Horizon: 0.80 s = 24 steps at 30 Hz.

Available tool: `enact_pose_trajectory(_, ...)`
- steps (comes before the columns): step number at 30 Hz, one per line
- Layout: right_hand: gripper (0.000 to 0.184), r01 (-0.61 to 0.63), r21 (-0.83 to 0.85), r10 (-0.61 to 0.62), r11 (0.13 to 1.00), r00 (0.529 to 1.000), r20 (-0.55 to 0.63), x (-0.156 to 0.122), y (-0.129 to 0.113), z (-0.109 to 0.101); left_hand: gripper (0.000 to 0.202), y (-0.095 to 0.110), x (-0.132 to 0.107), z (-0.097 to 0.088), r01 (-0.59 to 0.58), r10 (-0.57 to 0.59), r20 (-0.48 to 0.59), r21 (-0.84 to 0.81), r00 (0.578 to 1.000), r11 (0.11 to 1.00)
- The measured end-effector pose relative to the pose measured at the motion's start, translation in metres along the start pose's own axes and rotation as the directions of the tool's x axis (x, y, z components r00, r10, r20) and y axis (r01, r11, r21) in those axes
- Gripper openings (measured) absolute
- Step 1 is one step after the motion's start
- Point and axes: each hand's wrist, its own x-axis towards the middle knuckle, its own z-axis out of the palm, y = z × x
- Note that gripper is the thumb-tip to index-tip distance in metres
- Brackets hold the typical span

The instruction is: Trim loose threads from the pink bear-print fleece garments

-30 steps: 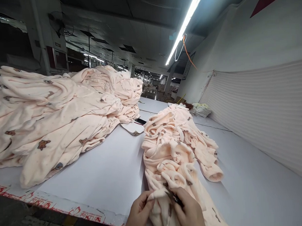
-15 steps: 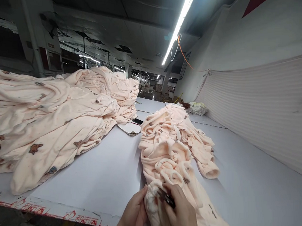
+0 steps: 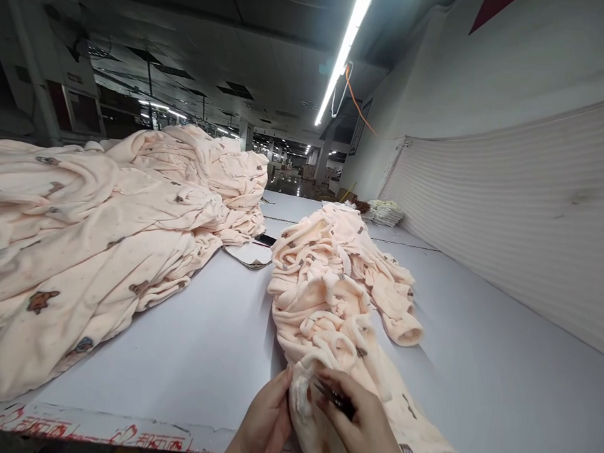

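Observation:
A pale peach fleece garment (image 3: pixel 325 299) with small printed figures lies bunched on the table in front of me. My left hand (image 3: pixel 267 415) pinches its near edge, thumb on top, holding a cuff-like opening with a whitish inside. In my right hand (image 3: pixel 357 411) is a pair of dark thread snips (image 3: pixel 340 402), partly hidden by the fingers. The pointed tips of the snips are at the cloth, just right of the pinched edge. Some right fingers also touch the fleece.
A large heap of the same fleece garments (image 3: pixel 122 228) covers the table's left side. Between the piles are a paper pad (image 3: pixel 250 254) and a dark phone-like object (image 3: pixel 266 240). Folded cloths (image 3: pixel 384 213) lie far back. A striped sheet (image 3: pixel 521 210) hangs along the right wall.
The view has turned slightly, so the piles sit further left. The garment's held edge is spread more, showing its inside, and the snips have shifted slightly against it.

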Motion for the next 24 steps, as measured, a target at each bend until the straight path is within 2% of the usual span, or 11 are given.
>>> enact_pose_trajectory(3, 0.037, 0.02, -0.082, -0.021, 0.996, 1.0, -0.019, 0.012, 0.0, 0.0, 0.03, -0.001, 0.0, 0.0, 0.016, -0.016, -0.029, -0.015, 0.999, 1.0)
enact_pose_trajectory(7, 0.021, 0.029, -0.083, -0.033, 0.996, 0.998, -0.046, 0.032, 0.001, -0.001, 0.03, -0.006, -0.003, 0.004, 0.047, -0.043, -0.068, 0.052, 0.997, 0.998)
enact_pose_trajectory(10, 0.016, 0.035, -0.021, -0.035, 0.999, 0.999, -0.033, 0.03, -0.001, -0.007, 0.025, -0.006, -0.004, 0.011, 0.041, -0.034, -0.047, 0.148, 0.998, 0.988)
enact_pose_trajectory(13, 0.024, -0.062, 0.123, 0.05, 0.99, 0.994, 0.095, 0.0, -0.004, -0.023, 0.019, 0.009, 0.001, 0.014, -0.054, 0.101, -0.151, 0.288, 0.983, 0.956)
enact_pose_trajectory(16, 0.023, -0.327, 0.191, 0.244, 0.926, 0.901, 0.359, -0.044, 0.009, -0.045, 0.018, 0.029, 0.009, 0.014, -0.165, 0.294, -0.274, 0.409, 0.916, 0.897)
enact_pose_trajectory(17, 0.024, -0.34, 0.162, 0.275, 0.926, 0.904, 0.328, -0.057, 0.017, -0.051, 0.02, 0.032, 0.01, 0.013, -0.172, 0.315, -0.296, 0.425, 0.902, 0.889)
enact_pose_trajectory(19, 0.03, -0.282, 0.088, 0.268, 0.955, 0.953, 0.138, -0.076, 0.039, -0.061, 0.031, 0.028, 0.009, 0.014, -0.169, 0.365, -0.289, 0.532, 0.885, 0.83)
enact_pose_trajectory(20, 0.032, -0.251, 0.062, 0.25, 0.966, 0.968, 0.034, -0.082, 0.05, -0.064, 0.041, 0.02, 0.007, 0.015, -0.188, 0.433, -0.23, 0.659, 0.872, 0.729)
enact_pose_trajectory(21, 0.033, -0.23, 0.05, 0.232, 0.972, 0.971, -0.051, -0.085, 0.06, -0.065, 0.052, 0.009, 0.006, 0.016, -0.22, 0.502, -0.109, 0.805, 0.858, 0.551)
enact_pose_trajectory(22, 0.034, -0.217, 0.055, 0.222, 0.975, 0.968, -0.116, -0.086, 0.069, -0.065, 0.062, -0.004, 0.005, 0.017, -0.262, 0.532, 0.068, 0.918, 0.844, 0.298)
enact_pose_trajectory(24, 0.037, -0.211, 0.101, 0.228, 0.972, 0.953, -0.199, -0.083, 0.079, -0.064, 0.074, -0.028, 0.009, 0.018, -0.33, 0.406, 0.402, 0.913, 0.82, -0.239)
